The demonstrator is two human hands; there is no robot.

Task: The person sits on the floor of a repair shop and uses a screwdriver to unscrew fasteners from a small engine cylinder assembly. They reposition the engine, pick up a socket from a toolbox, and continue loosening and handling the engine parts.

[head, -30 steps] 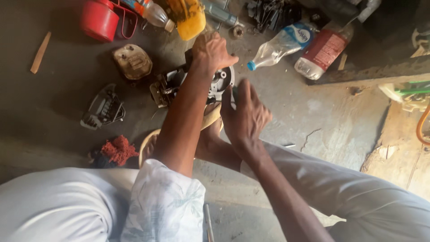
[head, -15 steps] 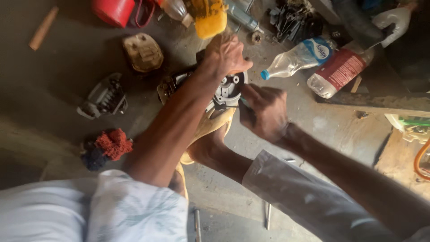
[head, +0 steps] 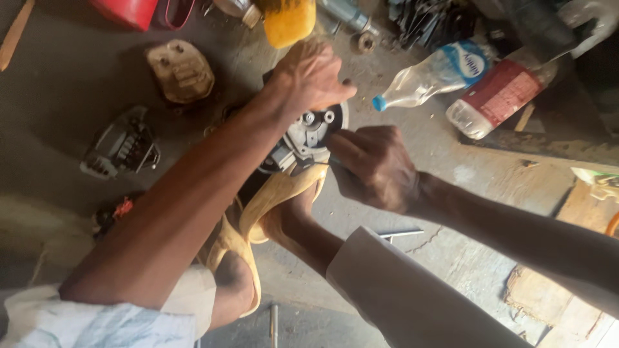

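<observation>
Fingers of the left hand (head: pixel 309 76) are spread and pressed down on the upper edge of a grey metal engine part (head: pixel 308 136), steadying it against the concrete floor (head: pixel 77 84). Fingers of the right hand (head: pixel 373 166) are curled together into a closed fist just right of that part; a thin tool appears to be pinched in them, its tip meeting the part's round hub, though the tool itself is mostly hidden by the knuckles. The engine part lies near the middle of the floor, with a sandalled foot (head: pixel 284 206) touching its lower edge and bracing it from below.

Surrounding items, all resting on the floor:
- a tan, dirt-stained cover (head: pixel 180 69) to the upper left of the part, well apart from it;
- a small dark metal assembly (head: pixel 122 145) farther left, toward the left edge;
- a red container (head: pixel 126 9) at the top-left corner;
- a yellow housing (head: pixel 289 20) at the top edge, just beyond the left hand;
- a clear plastic bottle (head: pixel 429 76) with a blue cap, lying on its side to the upper right;
- a second bottle with a red label (head: pixel 500 96) just beside the first;
- a short metal rod (head: pixel 401 234) below the right wrist.
</observation>
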